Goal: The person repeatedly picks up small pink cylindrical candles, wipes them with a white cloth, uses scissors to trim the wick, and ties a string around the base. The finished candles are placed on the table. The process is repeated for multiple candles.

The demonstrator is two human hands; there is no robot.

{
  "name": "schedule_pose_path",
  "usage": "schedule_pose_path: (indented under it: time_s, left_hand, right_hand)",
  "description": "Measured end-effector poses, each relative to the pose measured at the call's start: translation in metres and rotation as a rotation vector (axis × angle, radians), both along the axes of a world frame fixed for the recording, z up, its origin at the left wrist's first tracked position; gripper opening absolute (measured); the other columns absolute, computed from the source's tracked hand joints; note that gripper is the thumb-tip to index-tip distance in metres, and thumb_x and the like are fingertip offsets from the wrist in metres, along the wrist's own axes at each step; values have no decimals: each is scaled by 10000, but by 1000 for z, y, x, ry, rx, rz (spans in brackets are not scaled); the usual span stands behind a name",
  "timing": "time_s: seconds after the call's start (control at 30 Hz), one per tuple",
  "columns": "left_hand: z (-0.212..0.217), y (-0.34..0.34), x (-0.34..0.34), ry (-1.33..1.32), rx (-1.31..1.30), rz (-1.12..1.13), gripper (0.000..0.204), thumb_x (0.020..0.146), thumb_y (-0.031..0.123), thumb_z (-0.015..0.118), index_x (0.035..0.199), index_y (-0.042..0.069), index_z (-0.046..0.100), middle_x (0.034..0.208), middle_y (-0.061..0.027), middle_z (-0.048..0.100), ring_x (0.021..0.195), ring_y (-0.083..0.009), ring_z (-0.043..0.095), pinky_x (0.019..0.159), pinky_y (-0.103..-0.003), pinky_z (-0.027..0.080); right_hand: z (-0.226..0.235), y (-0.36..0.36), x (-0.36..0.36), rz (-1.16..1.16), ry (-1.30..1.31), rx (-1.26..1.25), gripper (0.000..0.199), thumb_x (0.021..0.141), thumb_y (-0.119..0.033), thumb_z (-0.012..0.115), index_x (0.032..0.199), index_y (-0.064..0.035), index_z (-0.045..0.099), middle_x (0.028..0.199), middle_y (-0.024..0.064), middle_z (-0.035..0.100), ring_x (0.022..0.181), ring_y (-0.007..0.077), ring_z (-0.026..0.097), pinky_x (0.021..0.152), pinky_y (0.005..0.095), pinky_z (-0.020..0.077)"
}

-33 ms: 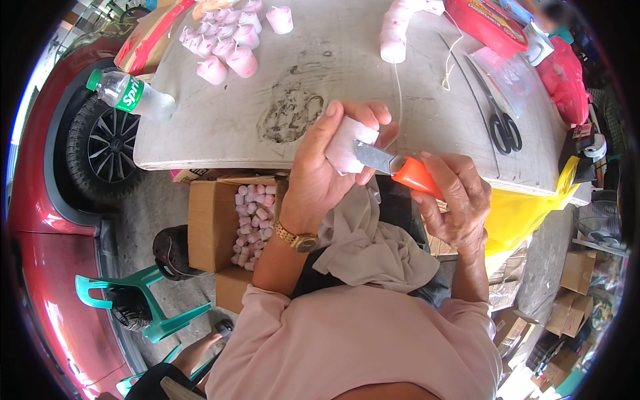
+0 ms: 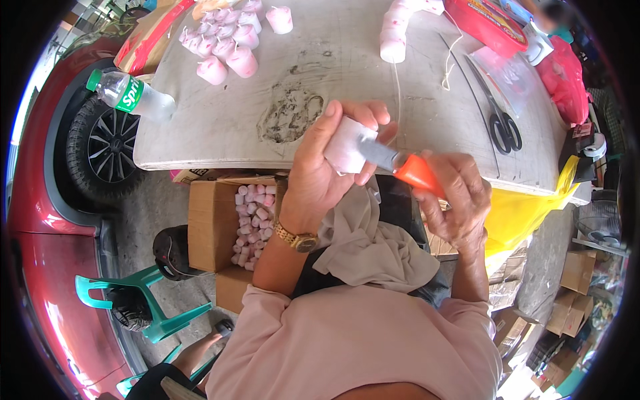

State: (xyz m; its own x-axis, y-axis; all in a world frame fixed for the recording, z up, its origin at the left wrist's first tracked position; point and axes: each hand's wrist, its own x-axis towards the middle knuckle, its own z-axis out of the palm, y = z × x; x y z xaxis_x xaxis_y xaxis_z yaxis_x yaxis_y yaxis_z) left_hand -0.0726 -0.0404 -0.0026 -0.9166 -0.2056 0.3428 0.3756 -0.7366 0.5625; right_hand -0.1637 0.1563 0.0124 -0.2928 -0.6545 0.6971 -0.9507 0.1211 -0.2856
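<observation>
My left hand (image 2: 319, 163), with a gold watch at the wrist, is closed around a pale pink votive candle (image 2: 345, 148) just over the table's near edge. In my right hand (image 2: 460, 197) is a knife (image 2: 419, 175) with an orange handle and a short, broad blade. Its blade, slightly blurred, lies against the candle's right side; whether the tip cuts in cannot be told. A white wick cord (image 2: 399, 93) runs from a row of pink candles (image 2: 393, 47) down to behind my left fingers. Finished-looking candles with wicks (image 2: 227, 47) stand grouped at the table's far left.
The worn white table (image 2: 213, 127) holds a plastic bottle (image 2: 137, 95) lying left, black scissors (image 2: 500, 120) and a red tub (image 2: 487, 27) right. Below it, a cardboard box (image 2: 207, 227) contains many pink candle pieces. A grey cloth (image 2: 373, 247) covers my lap; a green chair (image 2: 153, 300) stands left.
The knife has shifted slightly, its handle tilting down and its blade moving across the candle's side. My left hand and the candle stay nearly in place.
</observation>
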Motion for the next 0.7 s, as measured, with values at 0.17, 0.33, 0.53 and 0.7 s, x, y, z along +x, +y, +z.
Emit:
schedule_pose_path:
  time_s: [0.17,0.33,0.53,0.7]
  left_hand:
    - [0,2,2,-61,-36,79,459,1068,350,290,1015,11,596,1116,-139,563,520,-147,516,711,-329,408]
    - [-4,-1,9,-131,-83,106,478,1064,366,328,1097,-15,614,1014,-129,600,588,-154,550,501,-244,457]
    - [5,-18,30,-173,-352,369,368,1018,296,494,1237,8,561,1161,-124,551,748,-174,611,673,-281,523]
    - [2,-27,43,-278,-1024,973,433,886,116,695,1277,26,533,1300,-170,501,1002,-267,603,878,-358,507]
  right_hand:
    - [-1,-2,2,4,-59,-6,429,724,-198,793,1120,-82,673,909,97,589,675,271,643,552,365,540]
    - [-4,3,-3,-134,-93,-18,352,784,-170,754,1109,-62,671,927,128,621,685,292,644,555,373,537]
    - [3,34,-28,-480,-97,-30,309,934,-262,631,1152,-45,650,990,186,646,822,360,665,694,411,540]
    - [3,73,-78,-921,92,221,299,888,-169,644,1181,-108,629,948,127,615,829,337,657,654,428,516]
